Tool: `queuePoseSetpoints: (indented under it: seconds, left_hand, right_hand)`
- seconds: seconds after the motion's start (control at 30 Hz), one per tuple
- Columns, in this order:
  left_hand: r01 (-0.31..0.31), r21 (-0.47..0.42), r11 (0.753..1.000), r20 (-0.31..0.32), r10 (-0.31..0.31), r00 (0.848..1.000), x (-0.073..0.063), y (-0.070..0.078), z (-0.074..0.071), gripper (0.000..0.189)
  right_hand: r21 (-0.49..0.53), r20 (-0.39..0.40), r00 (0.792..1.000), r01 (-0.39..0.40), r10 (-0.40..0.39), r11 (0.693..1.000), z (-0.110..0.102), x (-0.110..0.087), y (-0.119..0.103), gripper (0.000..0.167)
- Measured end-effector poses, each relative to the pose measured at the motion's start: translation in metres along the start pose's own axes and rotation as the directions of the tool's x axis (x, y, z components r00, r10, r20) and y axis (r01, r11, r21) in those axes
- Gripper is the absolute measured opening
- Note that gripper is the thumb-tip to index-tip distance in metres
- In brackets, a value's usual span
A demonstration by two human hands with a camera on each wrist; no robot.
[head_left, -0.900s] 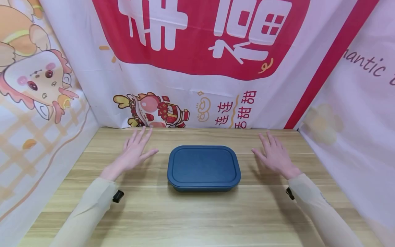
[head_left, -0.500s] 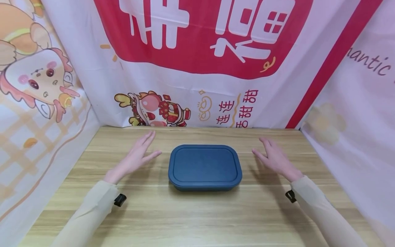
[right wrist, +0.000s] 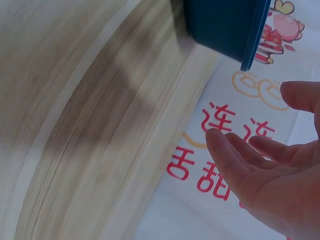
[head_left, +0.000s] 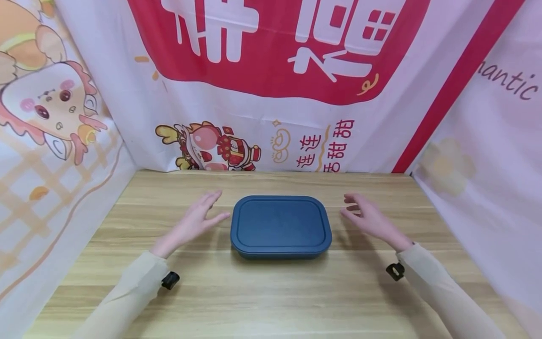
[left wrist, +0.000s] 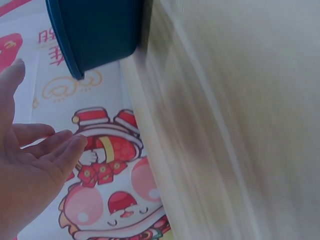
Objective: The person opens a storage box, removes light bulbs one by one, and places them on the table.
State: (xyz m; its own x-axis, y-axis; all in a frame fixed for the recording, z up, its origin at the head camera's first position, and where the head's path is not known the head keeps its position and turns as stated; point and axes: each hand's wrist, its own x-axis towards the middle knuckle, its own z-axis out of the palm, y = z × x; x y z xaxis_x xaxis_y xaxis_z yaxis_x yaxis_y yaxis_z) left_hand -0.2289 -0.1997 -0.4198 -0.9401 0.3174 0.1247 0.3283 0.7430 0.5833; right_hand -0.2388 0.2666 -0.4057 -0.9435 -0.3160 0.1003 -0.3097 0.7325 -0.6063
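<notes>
A dark blue lidded food container (head_left: 281, 226), rectangular with rounded corners, sits in the middle of the wooden table with its lid on. My left hand (head_left: 194, 222) is just left of it, thumb toward its side, apart from it and holding nothing. On the other side my right hand (head_left: 372, 219) hovers close to the container's right end, fingers loosely bent, also holding nothing. Both wrist views show the container's side wall (left wrist: 102, 32) with a gap between it and the fingers. The right palm (right wrist: 285, 185) faces the container.
The light wood table (head_left: 279, 301) stretches in front of the container. Behind it hangs a white and red printed cloth (head_left: 262, 113). Printed cloths also line the left side (head_left: 51, 155) and the right side (head_left: 487, 188). A black wrist device (head_left: 171, 280) is worn under the left sleeve.
Both hands have moved inward toward the container, and their fingers have gone from spread to more bent. The container has stayed in place on the table.
</notes>
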Motion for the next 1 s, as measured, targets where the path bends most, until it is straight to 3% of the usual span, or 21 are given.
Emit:
queuePoseSetpoints:
  seconds: [0.23,0.67,1.0]
  left_hand:
    - [-0.005,-0.065,0.998,0.014,0.006,1.0,0.001,0.007,0.009,0.084]
    - [-0.045,-0.072,0.996,0.016,0.046,0.999,0.001,0.016,0.02,0.073]
    - [-0.034,-0.051,0.998,0.04,0.036,0.999,-0.001,0.021,0.025,0.071]
  right_hand:
    - [0.022,0.041,0.999,0.01,-0.011,1.0,0.006,0.0,-0.01,0.053]
    - [0.016,0.081,0.997,0.018,-0.019,1.0,0.023,0.001,-0.014,0.05]
    - [0.001,0.1,0.995,0.023,-0.023,1.0,0.03,0.004,-0.019,0.05]
